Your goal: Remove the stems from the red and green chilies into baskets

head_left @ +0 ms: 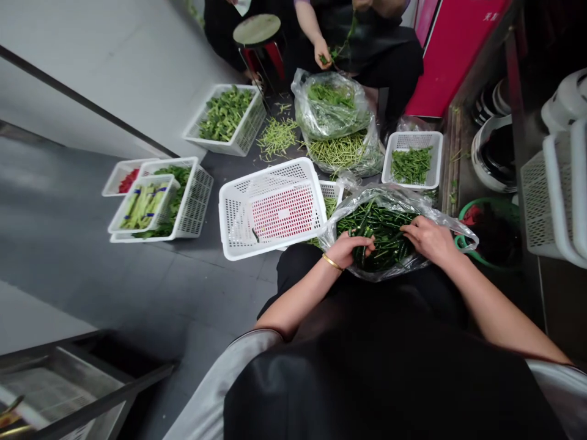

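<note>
Green chili peppers (389, 241) heap in a clear plastic bag (439, 214) at 3 o'clock, long axes crossing, several near the left hand (347, 247) pointing toward 1 o'clock. Its fingers curl against peppers; the right hand's (430, 237) fingertips nearly meet, touching the heap. Whether either pinches one, I cannot tell; lower peppers are hidden.

Vegetable-filled baskets (251, 129) and bagged greens (332, 95) suggest a commercial kitchen.

A dark grey tiled floor (220, 299) meets a pale wall (119, 55) crossed by a dark strip (87, 104). A round-topped stool (257, 29) stands near the wall; a pinkish-red panel (452, 67) rises upper right, metal framework (132, 388) lower left.
</note>
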`<state>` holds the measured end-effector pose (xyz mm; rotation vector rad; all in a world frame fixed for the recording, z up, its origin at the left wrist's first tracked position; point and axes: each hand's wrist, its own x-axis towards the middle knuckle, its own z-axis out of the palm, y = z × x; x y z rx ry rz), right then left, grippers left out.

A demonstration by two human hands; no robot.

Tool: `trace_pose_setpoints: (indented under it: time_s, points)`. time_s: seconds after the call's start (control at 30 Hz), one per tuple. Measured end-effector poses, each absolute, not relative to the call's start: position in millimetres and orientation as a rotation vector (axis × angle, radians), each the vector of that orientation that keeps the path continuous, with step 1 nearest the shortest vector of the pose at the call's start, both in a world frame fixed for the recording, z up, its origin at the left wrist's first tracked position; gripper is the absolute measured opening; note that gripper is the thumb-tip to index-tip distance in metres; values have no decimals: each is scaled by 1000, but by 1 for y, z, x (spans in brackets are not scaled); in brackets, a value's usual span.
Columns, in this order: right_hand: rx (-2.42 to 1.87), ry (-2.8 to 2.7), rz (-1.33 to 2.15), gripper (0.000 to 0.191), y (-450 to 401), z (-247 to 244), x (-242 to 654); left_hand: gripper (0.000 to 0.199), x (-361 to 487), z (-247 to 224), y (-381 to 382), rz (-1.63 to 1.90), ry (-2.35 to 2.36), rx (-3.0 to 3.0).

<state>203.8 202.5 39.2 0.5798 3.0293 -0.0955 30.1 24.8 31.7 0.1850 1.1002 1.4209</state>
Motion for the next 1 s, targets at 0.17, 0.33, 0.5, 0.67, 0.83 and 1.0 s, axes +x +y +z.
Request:
trace_pose_setpoints:
  time_s: [0.17, 0.33, 0.5, 0.67, 0.83, 1.0]
  points:
    - [787, 3149, -183, 36, 169, 60, 221, 37, 58, 38, 38, 1428, 1086, 290]
    - [727, 3360, -371, 33, 121, 56, 221, 37, 67, 30, 49, 1432, 1017, 153]
    - [342, 3218, -1082, 25, 126, 52, 219, 33, 61, 12, 32, 1362, 890, -48]
    - [820, 2398, -1862, 48, 146, 47, 211, 28, 50, 24, 11, 1329, 872, 225]
    - [755, 2392, -1811, 55, 137, 40, 185, 20, 40, 38, 4, 1233, 874, 381]
    - [782, 3083, -960, 50, 132, 39, 176, 30, 46, 26, 6, 1293, 929, 188]
